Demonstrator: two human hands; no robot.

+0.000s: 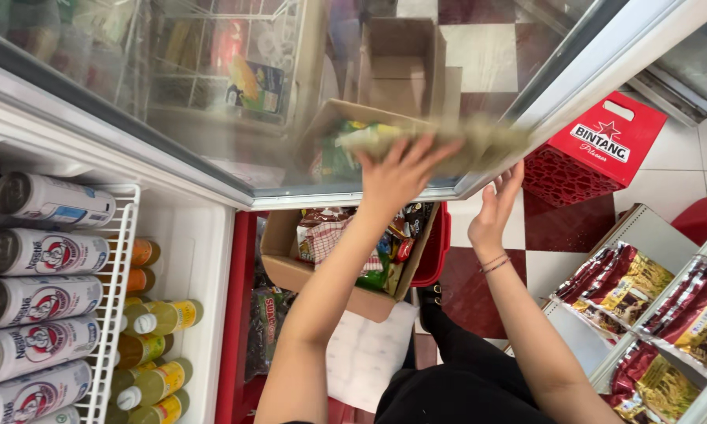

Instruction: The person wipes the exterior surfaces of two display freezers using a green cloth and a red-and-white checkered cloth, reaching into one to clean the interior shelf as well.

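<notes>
- I'm looking down at a shop floor of red and white tiles (542,243), with an open drinks fridge along my left and its glass door (212,118) swung out across the top of the view.
- On the far left, white cans (43,255) lie on their sides on a wire shelf (110,314); below it stand bottles with yellow labels (153,349).
- Next comes a cardboard box (291,267) on the floor, full of mixed snack packets.
- My left hand (404,177) is raised, fingers spread wide and flat against the near face of the glass door, above the box. It clamps on nothing.
- Beyond that palm, seen through the glass, a blurred greenish packet (448,141) shows in a second carton (346,118); I cannot tell whether that is a reflection.
- My right hand (495,208) sits just right of the left, fingers loosely open and upturned, fingertips at the door's lower edge by its white frame.
- Farther right are a red plastic crate (597,153) and a rack of red-and-gold sachets (660,314).
</notes>
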